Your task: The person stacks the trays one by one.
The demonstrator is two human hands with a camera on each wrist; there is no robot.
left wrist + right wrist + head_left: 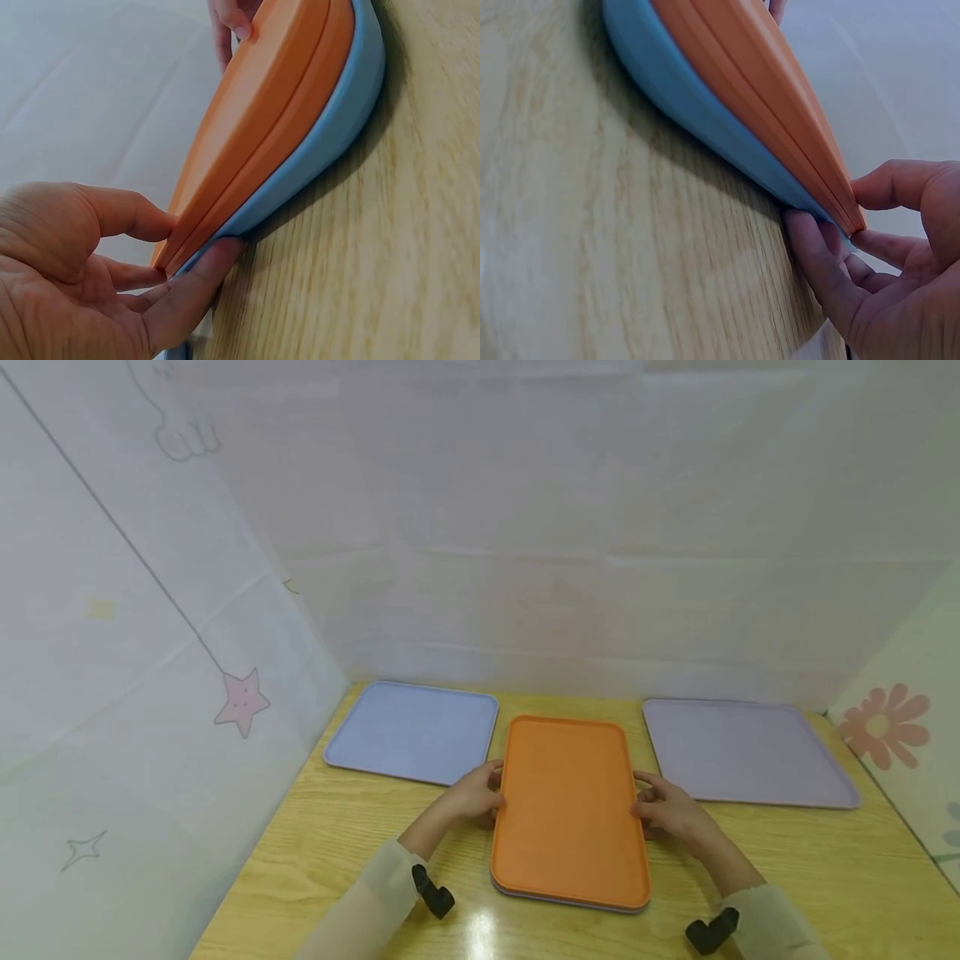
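Orange trays [570,810] atop blue tray [341,127], pinched at nine o'clock by left hand [471,795], at three o'clock by right hand [672,815].

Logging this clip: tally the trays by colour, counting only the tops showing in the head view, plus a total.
Orange tray: 1
Blue tray: 1
Light purple tray: 1
Total: 3

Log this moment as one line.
left hand: grips orange-topped tray stack | right hand: grips opposite long side | blue tray: left of stack | lavender tray: right of stack
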